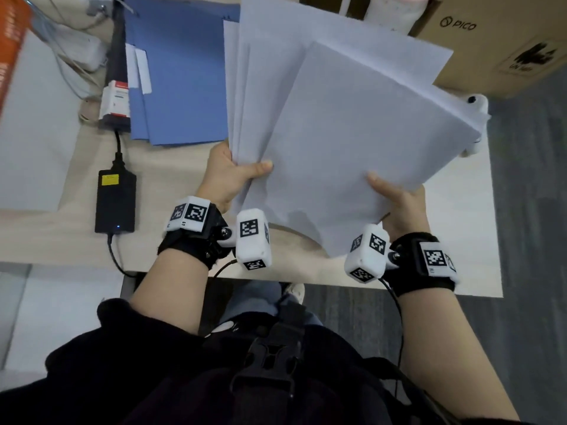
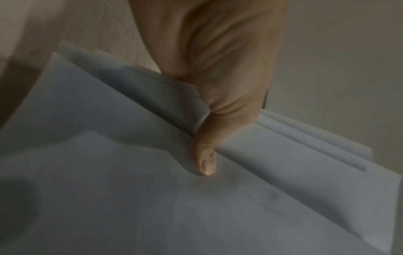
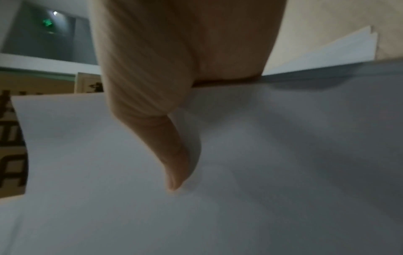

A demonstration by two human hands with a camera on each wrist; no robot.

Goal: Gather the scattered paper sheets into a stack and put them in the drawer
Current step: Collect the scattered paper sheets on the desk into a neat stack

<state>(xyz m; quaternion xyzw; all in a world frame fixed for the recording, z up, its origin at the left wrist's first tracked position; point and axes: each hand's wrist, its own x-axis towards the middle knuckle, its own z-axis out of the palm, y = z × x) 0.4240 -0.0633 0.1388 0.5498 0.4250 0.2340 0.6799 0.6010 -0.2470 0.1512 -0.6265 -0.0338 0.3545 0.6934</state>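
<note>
Several white paper sheets (image 1: pixel 343 124) are held fanned and uneven above the desk (image 1: pixel 171 191). My left hand (image 1: pixel 233 176) pinches their left edge, thumb on top. My right hand (image 1: pixel 399 197) pinches the near right edge of the top sheet, thumb on top as well. In the left wrist view the thumb (image 2: pixel 206 160) presses down on the paper sheets (image 2: pixel 196 207), whose edges step apart. In the right wrist view the thumb (image 3: pixel 174 163) lies across the top paper sheet (image 3: pixel 261 172). The other fingers are hidden under the paper. No drawer is in view.
Blue folders (image 1: pixel 181 75) lie on the desk at the back left. A black power adapter (image 1: pixel 116 201) with its cable sits at the left. A cardboard box (image 1: pixel 503 41) stands at the back right. A white device (image 1: pixel 475 118) peeks from under the sheets.
</note>
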